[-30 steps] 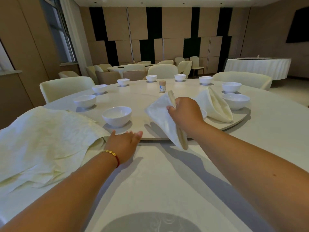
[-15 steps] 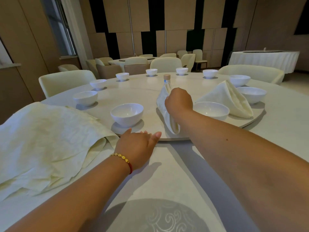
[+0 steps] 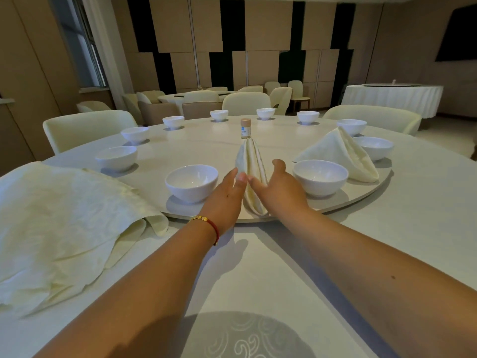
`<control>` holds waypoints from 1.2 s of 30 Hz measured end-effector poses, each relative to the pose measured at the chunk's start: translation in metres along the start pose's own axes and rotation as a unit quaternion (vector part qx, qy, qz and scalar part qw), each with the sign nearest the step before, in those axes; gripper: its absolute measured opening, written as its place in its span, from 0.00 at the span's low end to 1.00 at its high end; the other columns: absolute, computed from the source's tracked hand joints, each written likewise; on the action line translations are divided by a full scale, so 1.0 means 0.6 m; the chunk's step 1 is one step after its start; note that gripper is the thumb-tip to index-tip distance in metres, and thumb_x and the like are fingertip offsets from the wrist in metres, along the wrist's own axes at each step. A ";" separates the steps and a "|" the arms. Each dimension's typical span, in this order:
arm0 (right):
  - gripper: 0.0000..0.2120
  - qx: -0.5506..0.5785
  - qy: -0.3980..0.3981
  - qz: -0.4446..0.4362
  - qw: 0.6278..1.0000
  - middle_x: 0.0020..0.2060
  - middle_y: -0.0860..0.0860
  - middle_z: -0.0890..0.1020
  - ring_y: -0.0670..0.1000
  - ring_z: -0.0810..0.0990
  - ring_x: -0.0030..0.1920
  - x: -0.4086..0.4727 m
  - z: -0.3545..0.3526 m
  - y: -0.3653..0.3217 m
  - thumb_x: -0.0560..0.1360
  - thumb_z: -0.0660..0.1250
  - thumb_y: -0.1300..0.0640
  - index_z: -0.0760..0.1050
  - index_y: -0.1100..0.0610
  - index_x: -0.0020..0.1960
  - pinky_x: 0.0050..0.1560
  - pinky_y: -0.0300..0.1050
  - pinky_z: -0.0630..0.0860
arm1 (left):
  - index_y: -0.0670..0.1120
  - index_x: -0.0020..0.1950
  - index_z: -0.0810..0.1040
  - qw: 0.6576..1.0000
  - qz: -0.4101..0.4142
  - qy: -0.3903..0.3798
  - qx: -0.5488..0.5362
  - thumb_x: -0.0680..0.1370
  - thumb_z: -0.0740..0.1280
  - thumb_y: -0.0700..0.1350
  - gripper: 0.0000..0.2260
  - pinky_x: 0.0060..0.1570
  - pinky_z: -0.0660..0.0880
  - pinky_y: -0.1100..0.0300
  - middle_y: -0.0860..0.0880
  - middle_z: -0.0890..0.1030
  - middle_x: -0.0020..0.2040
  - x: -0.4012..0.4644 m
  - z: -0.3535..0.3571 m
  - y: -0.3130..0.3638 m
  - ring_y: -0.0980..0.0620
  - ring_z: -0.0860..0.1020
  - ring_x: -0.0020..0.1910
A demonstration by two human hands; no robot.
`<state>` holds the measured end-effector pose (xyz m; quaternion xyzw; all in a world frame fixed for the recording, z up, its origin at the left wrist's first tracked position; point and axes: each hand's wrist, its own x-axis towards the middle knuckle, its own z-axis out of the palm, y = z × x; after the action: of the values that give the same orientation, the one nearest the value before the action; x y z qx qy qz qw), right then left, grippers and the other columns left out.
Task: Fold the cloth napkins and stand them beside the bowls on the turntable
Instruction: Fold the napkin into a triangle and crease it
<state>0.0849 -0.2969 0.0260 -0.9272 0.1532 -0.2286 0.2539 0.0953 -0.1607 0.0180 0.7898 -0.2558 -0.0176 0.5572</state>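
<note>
Two napkins stand on the turntable [image 3: 335,205]: one at 2 o'clock [image 3: 335,153], and the folded napkin [image 3: 251,174] at 12 between two near bowls [image 3: 191,180]. I have left hand [image 3: 227,196] and right hand [image 3: 280,191] spread, flanking it with straight fingers. Long axis upright, tip pointing away toward the bottle [image 3: 245,128]. The unfolded pile [image 3: 59,223] at 9 o'clock remains.

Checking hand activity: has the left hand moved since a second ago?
Yes. The left hand left the turntable edge near the bowl and moved right to the standing napkin.
</note>
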 end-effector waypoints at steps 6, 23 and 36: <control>0.26 0.054 0.022 -0.107 0.993 0.61 0.55 0.76 0.56 0.77 0.57 -0.028 0.000 0.044 0.79 0.52 0.37 0.56 0.47 0.74 0.54 0.51 0.76 | 0.59 0.77 0.56 1.000 0.016 -0.008 0.011 0.80 0.45 0.64 0.26 0.74 0.58 0.52 0.56 0.63 0.75 0.019 0.043 0.015 0.55 0.62 0.73; 0.49 -0.042 0.071 -0.061 0.995 0.46 0.55 0.80 0.57 0.78 0.48 -0.023 -0.012 0.065 0.67 0.25 0.29 0.77 0.52 0.57 0.48 0.52 0.77 | 0.45 0.55 0.73 0.982 0.028 0.079 0.169 0.81 0.43 0.61 0.26 0.46 0.70 0.55 0.46 0.78 0.46 0.020 0.060 0.001 0.46 0.76 0.46; 0.40 -0.024 0.098 -0.127 0.987 0.47 0.51 0.79 0.53 0.76 0.49 -0.047 -0.049 0.051 0.74 0.31 0.32 0.74 0.51 0.60 0.45 0.47 0.72 | 0.52 0.58 0.77 0.897 -0.001 0.150 0.416 0.75 0.36 0.66 0.35 0.49 0.76 0.55 0.50 0.82 0.47 -0.049 0.021 0.013 0.49 0.79 0.49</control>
<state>0.0410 -0.3224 0.0224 -0.9180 0.0639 -0.3451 0.1845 0.0629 -0.1612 0.0129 0.9432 -0.1522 0.2082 0.2097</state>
